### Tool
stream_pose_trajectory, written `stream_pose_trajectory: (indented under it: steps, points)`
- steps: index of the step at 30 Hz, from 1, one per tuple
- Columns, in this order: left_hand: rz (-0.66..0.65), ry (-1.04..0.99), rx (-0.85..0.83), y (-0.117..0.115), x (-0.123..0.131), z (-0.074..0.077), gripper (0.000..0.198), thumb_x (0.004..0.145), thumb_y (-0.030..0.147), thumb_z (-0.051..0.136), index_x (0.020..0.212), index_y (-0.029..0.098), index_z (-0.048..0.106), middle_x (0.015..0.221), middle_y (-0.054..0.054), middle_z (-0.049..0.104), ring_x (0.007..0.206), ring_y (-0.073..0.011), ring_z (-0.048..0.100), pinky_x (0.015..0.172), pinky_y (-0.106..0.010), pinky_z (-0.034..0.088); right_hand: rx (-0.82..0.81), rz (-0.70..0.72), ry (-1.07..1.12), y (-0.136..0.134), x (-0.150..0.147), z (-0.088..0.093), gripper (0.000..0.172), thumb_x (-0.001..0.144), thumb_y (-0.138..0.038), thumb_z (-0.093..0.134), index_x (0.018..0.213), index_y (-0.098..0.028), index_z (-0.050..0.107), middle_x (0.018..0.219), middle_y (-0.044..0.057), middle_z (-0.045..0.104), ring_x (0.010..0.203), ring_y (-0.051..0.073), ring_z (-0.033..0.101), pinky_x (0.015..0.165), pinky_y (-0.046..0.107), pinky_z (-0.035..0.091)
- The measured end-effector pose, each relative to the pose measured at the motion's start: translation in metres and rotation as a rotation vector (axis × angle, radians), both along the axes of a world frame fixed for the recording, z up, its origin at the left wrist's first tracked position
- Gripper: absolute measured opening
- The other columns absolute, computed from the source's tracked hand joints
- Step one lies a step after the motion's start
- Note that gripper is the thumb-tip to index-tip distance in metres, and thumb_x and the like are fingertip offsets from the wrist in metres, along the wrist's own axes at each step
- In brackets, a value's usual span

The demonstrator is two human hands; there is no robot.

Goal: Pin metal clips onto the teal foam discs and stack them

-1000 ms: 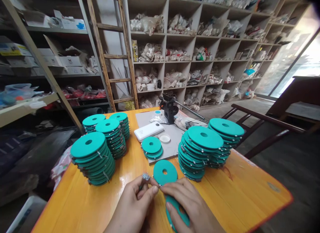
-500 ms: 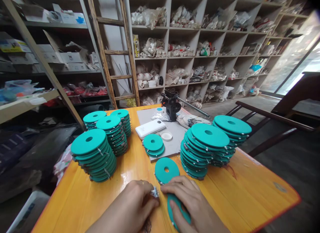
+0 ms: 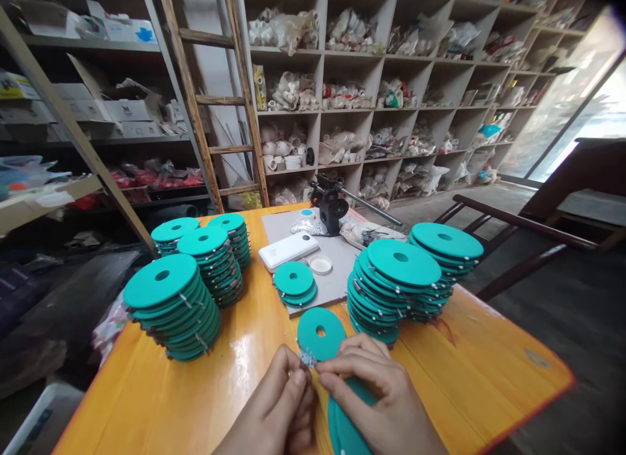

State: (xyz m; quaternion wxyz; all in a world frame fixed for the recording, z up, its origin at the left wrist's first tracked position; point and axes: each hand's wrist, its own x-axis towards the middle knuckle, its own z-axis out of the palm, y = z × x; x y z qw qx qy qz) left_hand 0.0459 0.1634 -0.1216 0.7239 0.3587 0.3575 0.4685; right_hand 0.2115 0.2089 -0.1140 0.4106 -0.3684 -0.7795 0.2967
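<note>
My left hand (image 3: 286, 396) is closed in a pinch at the front middle of the table, its thumb and forefinger together. Opposite it, my right hand (image 3: 374, 383) also pinches, fingertips a short gap from the left ones. What either pinch holds is too small to make out. A cluster of small shiny clear-and-bluish bits (image 3: 308, 358) shows just beyond the fingertips. Partly beneath my right hand lies a green foam disc (image 3: 345, 425). Another green disc with a centre hole (image 3: 308, 331) lies flat just beyond both hands.
Tall stacks of green discs stand left (image 3: 166, 292) and right (image 3: 396, 279), small hardware along their edges. A short disc stack (image 3: 293, 279), white power bank (image 3: 288, 251), round white lid (image 3: 320, 264) and black reel device (image 3: 332, 207) sit on a grey board (image 3: 337, 285).
My left hand has turned and its fingertips have come up close to the right hand's. My right hand has lifted from lying over the near disc into a pinch. The view has shifted slightly.
</note>
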Motion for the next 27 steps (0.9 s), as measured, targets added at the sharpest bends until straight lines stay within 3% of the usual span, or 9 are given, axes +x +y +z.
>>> stream_pose_trajectory:
  steps: [6, 12, 16, 21, 27]
  points:
    - [-0.006, 0.123, 0.166, -0.002, 0.002, -0.002, 0.034, 0.092, 0.053, 0.045, 0.082, 0.022, 0.038, 0.07, 0.005, 0.034, 0.059, -0.0096, 0.03, 0.055, -0.023, 0.027, -0.098, 0.009, 0.053, 0.002, -0.004, -0.005, 0.006, 0.083, -0.025, 0.069, 0.083, -0.027, 0.075, 0.079, 0.001, 0.068, 0.086, 0.02, 0.059, 0.079, 0.034, 0.044]
    - [-0.097, 0.636, 0.306, -0.002, -0.008, 0.012, 0.037, 0.095, 0.058, 0.028, 0.089, 0.022, 0.037, 0.081, 0.0, 0.046, 0.072, -0.0141, 0.042, 0.07, -0.028, 0.037, -0.008, 0.047, 0.114, 0.0, -0.008, 0.0, 0.013, 0.078, -0.011, 0.062, 0.071, -0.019, 0.069, 0.068, 0.002, 0.065, 0.075, 0.018, 0.06, 0.071, 0.031, 0.049]
    - [-0.044, 0.808, 0.342, -0.004, -0.01, 0.009, 0.033, 0.098, 0.05, 0.023, 0.086, 0.022, 0.036, 0.078, 0.0, 0.045, 0.069, -0.0146, 0.042, 0.067, -0.029, 0.037, -0.073, 0.039, 0.128, -0.001, -0.007, 0.0, 0.011, 0.08, -0.016, 0.065, 0.078, -0.021, 0.074, 0.074, 0.003, 0.065, 0.078, 0.018, 0.062, 0.071, 0.03, 0.051]
    - [0.001, 0.734, 0.39, -0.005, -0.01, -0.007, 0.031, 0.094, 0.053, 0.035, 0.091, 0.023, 0.04, 0.075, -0.002, 0.049, 0.066, -0.0152, 0.042, 0.064, -0.028, 0.038, 0.0, 0.035, 0.124, -0.001, -0.008, 0.0, 0.012, 0.077, -0.011, 0.062, 0.072, -0.019, 0.07, 0.07, 0.002, 0.064, 0.075, 0.017, 0.061, 0.069, 0.029, 0.05]
    - [0.091, 0.607, 0.27, -0.005, -0.007, 0.005, 0.037, 0.092, 0.059, 0.034, 0.084, 0.023, 0.041, 0.079, -0.002, 0.046, 0.072, -0.0155, 0.044, 0.07, -0.027, 0.043, 0.112, 0.02, 0.021, -0.001, -0.005, 0.003, 0.01, 0.08, -0.013, 0.065, 0.075, -0.021, 0.069, 0.071, 0.0, 0.067, 0.077, 0.018, 0.062, 0.074, 0.033, 0.048]
